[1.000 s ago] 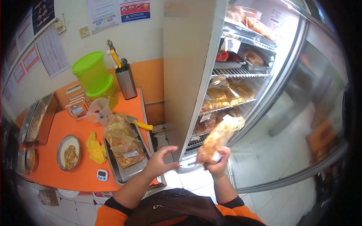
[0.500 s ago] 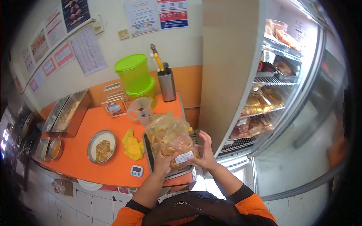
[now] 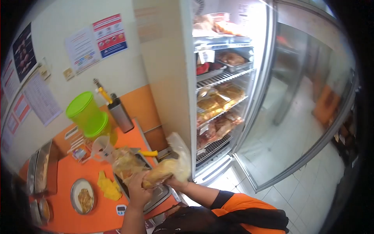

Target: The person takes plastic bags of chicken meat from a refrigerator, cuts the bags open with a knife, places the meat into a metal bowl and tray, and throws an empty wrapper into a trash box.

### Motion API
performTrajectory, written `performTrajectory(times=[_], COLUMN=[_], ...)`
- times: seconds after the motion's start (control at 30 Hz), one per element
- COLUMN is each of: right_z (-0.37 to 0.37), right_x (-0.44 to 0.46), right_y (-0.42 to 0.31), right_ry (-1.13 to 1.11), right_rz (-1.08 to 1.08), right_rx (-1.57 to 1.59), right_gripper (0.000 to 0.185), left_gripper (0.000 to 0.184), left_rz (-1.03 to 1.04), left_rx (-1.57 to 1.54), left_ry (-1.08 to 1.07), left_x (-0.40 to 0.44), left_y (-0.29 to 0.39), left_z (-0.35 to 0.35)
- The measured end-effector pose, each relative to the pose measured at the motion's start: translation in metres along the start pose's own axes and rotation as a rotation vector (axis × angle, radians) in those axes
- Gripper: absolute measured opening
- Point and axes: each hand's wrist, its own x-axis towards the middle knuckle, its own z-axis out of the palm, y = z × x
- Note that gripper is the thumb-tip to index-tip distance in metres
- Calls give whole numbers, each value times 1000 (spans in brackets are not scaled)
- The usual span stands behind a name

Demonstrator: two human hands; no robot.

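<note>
A clear plastic bag of pale yellow marinated meat is between my hands, over the tray at the table's right end. My left hand closes around the bag's near left side. My right hand grips its right underside, with the fingers partly hidden behind it. Loose plastic from the bag stands up on the right. Just left of it, another bagged portion of meat lies over the metal tray; whether the two portions are joined is unclear. A yellow handle sticks out at the tray's far edge.
The fridge stands open on the right with bagged meat on its shelves, its glass door swung outward. On the orange table are a bowl, yellow cloth, timer, measuring jug, green tubs and knife block.
My view has turned right towards the fridge. The meat bag, upright before, is now tilted sideways to the right, and my right hand has gone from spread fingers to gripping its underside.
</note>
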Motion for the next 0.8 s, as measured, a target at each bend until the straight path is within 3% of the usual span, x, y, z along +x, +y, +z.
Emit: performTrajectory(times=[0.03,0.07,0.13,0.23,0.33,0.4,0.47,0.5,0.57,0.63,0.7,0.73,0.77,0.8], right_z=[-13,-20,-54,-107,-160,-215,-278,-348,-433,-429,-425,-439,-444,-434], right_x=[-4,-8,-12,-2,28,57,94,114,139,167,199,206,199,200], right_y=[10,3,2,-65,-113,-131,-118,-80,-72,-92,-103,-107,-105,-117], right_ry=[57,175,323,492,771,851,969,619,483,900,988,833,790,689], right_rz=[-30,-14,-27,-162,-407,-323,-444,-553,-97,421,611,831,839,931], right_rx=[-50,97,229,250,448,395,496,210,-121,-110,-329,-610,-486,-632], right_gripper=[48,43,42,43,48,48,48,46,34,24,28,30,38,39], left_gripper=[43,43,55,70,67,59,55,49,45,41,37,36,35,34], left_rz=[105,208,229,235,138,60,0,-29,-94,-154,-220,-255,-291,-327], left_rx=[46,91,156,139,47,26,32,28,41,52,55,45,35,23], left_ry=[-3,-2,-17,32,86,87,98,99,116,142,178,201,220,238], left_x=[18,35,58,71,56,42,31,29,19,11,3,-3,-10,-17], left_y=[12,26,56,66,44,34,26,28,23,22,24,21,16,13], left_z=[9,16,28,45,61,65,66,64,61,57,51,51,51,50])
